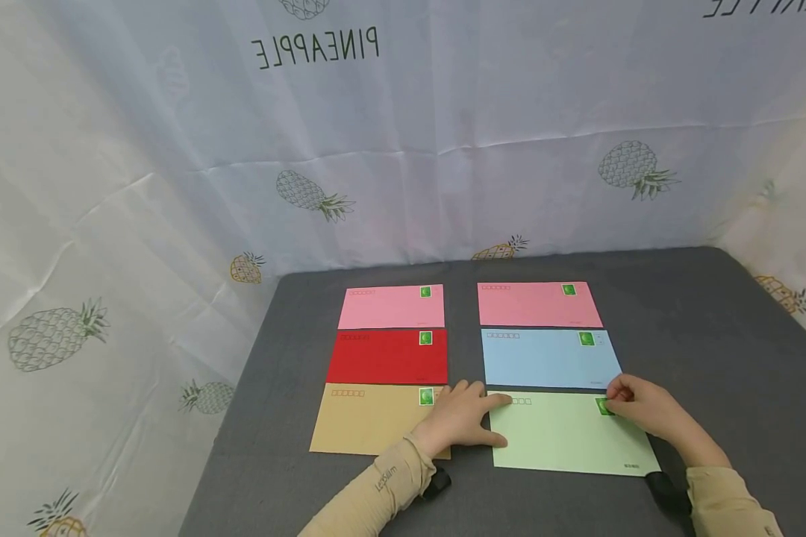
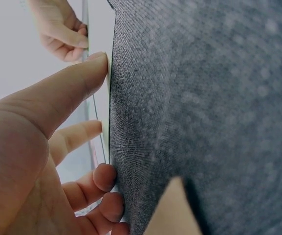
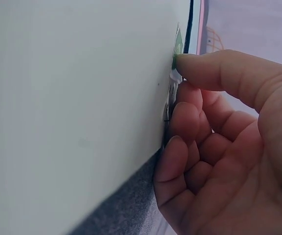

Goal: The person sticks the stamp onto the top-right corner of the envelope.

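A pale green envelope (image 1: 564, 440) lies at the front right of the grey table. My left hand (image 1: 463, 418) rests with thumb and index finger spread on its left edge; in the left wrist view those fingertips (image 2: 99, 63) touch the paper. At the envelope's top right corner, my right hand (image 1: 645, 406) pinches a small green stamp (image 1: 603, 406) between thumb and curled index finger. The right wrist view shows the stamp (image 3: 178, 46) close against the envelope, its lower part hidden by the thumb. The other right fingers are curled.
Behind the green envelope lie a light blue envelope (image 1: 544, 362) and a pink one (image 1: 537, 307). In the left column are tan (image 1: 369, 425), red (image 1: 383, 362) and pink (image 1: 383, 309) envelopes, all with green stamps. A pineapple-print curtain (image 1: 403, 201) hangs behind the table (image 1: 269, 388).
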{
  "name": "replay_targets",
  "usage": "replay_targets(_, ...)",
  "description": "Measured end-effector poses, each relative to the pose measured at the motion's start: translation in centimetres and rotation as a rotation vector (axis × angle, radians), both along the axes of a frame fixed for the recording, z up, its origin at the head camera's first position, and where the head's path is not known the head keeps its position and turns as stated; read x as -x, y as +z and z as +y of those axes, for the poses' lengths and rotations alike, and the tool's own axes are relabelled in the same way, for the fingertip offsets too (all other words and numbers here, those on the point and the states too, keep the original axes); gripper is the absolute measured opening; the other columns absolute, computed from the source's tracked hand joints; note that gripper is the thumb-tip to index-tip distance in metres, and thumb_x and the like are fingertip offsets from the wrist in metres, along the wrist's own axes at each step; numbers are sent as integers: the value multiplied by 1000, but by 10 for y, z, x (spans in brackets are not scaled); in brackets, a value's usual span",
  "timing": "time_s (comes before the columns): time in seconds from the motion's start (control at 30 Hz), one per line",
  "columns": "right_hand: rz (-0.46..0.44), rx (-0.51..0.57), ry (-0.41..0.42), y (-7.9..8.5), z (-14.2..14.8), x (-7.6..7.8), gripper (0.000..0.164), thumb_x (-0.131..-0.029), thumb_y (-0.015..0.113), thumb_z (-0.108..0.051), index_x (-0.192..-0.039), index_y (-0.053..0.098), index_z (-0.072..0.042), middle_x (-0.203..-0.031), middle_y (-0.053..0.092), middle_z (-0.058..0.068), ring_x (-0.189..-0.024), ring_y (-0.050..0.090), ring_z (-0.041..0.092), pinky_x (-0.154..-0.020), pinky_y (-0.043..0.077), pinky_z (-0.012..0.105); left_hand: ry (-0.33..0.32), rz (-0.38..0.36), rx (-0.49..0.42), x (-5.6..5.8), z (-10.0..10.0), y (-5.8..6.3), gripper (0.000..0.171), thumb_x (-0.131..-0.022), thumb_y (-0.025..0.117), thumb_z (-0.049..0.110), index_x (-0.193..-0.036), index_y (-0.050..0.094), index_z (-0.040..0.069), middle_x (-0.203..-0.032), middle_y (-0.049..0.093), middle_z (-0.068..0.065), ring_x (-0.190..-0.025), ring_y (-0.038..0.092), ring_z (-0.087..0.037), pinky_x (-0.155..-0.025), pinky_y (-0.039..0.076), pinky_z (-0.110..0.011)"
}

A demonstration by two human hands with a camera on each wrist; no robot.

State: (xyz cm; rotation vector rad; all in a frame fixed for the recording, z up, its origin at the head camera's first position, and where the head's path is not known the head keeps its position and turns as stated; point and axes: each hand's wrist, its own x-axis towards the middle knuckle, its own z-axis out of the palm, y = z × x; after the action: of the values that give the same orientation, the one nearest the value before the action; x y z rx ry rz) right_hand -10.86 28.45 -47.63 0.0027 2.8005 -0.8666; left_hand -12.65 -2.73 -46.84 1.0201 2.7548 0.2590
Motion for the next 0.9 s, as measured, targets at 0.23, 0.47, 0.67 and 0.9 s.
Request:
replay_targets(0.23,-22,-21,6,4,1,1,20,-86,61,-21,-91,62,-2,-78,54,3,-73,46,15,-59,35,26,-4,2,-1,0,0,2,62,-73,70,55,-131,50,41,-91,53,7,-75,36,-3,-62,28,-22)
replay_targets(0.47,-36,-3,27,6,1,-1,21,-81,65,-19,-94,60,-3,-77,51,3,-73,44,12,-59,33,24,-13,10,-6,1,0,4,62,-74,69,55,-131,50,40,-92,53,7,-76,37,-3,-64,29,-22)
replay_targets(0.67,-30,3,40,5,2,-3,23,-85,64,-25,-95,60,-5,-80,53,2,-72,44,9,-59,35,22,-15,-17,-11,2,-3,3,60,-75,68,55,-130,51,39,-96,55,7,-78,39,-3,-66,31,-22)
replay_targets(0.9,-10,8,52,10,4,-6,24,-88,62,-28,-98,60,-6,-80,54,1,-69,44,5,-58,36,23,-53,-7,-66,2,-3,-1,53,-79,64,55,-127,56,33,-105,63,9,-84,52,-2,-68,34,-20)
